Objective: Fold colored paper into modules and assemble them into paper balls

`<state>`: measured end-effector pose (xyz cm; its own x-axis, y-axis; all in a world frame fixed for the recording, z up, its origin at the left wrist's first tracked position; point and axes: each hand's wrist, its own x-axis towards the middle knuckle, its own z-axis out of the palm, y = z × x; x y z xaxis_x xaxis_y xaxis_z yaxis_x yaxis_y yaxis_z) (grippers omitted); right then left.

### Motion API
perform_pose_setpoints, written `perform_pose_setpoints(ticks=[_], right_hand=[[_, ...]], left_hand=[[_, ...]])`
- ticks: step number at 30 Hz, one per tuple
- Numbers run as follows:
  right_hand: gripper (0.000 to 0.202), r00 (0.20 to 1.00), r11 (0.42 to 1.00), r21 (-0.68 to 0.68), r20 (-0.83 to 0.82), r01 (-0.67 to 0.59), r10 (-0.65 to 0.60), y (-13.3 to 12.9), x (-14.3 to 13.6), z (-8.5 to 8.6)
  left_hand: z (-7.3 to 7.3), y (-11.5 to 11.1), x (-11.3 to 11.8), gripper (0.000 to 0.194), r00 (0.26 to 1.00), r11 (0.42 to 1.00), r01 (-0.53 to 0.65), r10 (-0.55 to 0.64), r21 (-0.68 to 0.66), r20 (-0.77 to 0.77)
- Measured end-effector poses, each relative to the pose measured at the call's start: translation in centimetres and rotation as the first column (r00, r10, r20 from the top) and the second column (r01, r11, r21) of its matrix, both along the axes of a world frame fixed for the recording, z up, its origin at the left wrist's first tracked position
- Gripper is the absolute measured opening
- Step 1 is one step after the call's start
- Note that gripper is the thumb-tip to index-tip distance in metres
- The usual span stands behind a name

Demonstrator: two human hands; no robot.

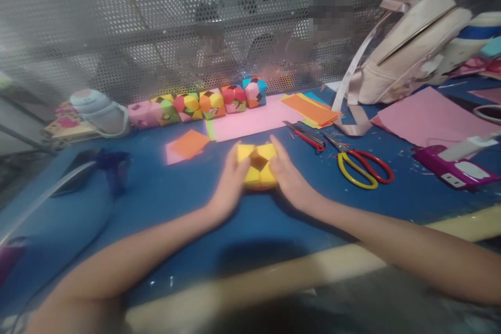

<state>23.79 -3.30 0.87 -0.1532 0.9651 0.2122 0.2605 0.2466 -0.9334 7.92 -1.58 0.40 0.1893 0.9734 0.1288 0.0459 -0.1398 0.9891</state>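
Note:
Between my two palms sits a yellow folded-paper cube (261,175) with a dark diamond-shaped hole on top. My left hand (230,177) presses its left side, and my right hand (288,175) presses the right side, fingers pointing away from me. Both hands rest at the middle of the blue table (164,235). Beyond the left hand lie an orange sheet (190,144) and a pink one under it. A row of several multicoloured paper cubes (211,104) stands along the back. The underside of the yellow cube is hidden.
Right of my hands lie yellow-and-red-handled scissors (358,168) and a red-handled cutting tool (309,138). Stacked orange paper (311,109), pink sheets (434,117), a purple power strip (456,167) and a pale bag (407,52) are farther right. A blue glue gun (113,167) and white bottle (97,112) stand left.

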Motion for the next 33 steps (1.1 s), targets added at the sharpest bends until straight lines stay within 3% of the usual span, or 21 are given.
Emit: perform_pose_setpoints(ticks=[7, 11, 20, 25, 29, 33], right_hand=[[0.077, 0.997, 1.000, 0.008, -0.072, 0.013, -0.012, 0.2, -0.2, -0.6], [0.077, 0.999, 0.999, 0.031, -0.043, -0.019, 0.020, 0.0, -0.3, -0.8], [0.068, 0.995, 1.000, -0.021, -0.098, 0.016, -0.018, 0.0, -0.2, -0.5], [0.061, 0.993, 0.999, 0.031, -0.116, 0.034, -0.030, 0.2, 0.0, -0.2], [0.056, 0.988, 0.998, 0.027, -0.145, 0.061, -0.057, 0.1, -0.1, 0.3], [0.047, 0.977, 0.997, -0.019, -0.200, 0.073, -0.076, 0.0, -0.3, 0.5]], left_hand=[[1.0, -1.0, -0.2, 0.060, 0.987, 0.996, -0.054, 0.064, 0.073, -0.146], [1.0, -0.9, -0.1, 0.056, 0.981, 0.997, -0.014, 0.029, 0.079, -0.190], [0.6, -0.9, -0.2, 0.057, 0.997, 0.999, -0.042, 0.044, 0.032, -0.067], [0.4, -0.6, -0.4, 0.048, 0.999, 0.999, -0.022, 0.021, 0.034, 0.034], [0.8, -0.2, -0.7, 0.045, 1.000, 0.991, -0.011, 0.014, 0.136, -0.022], [1.4, -0.3, -0.6, 0.032, 0.996, 0.990, 0.005, 0.007, 0.141, -0.089]])
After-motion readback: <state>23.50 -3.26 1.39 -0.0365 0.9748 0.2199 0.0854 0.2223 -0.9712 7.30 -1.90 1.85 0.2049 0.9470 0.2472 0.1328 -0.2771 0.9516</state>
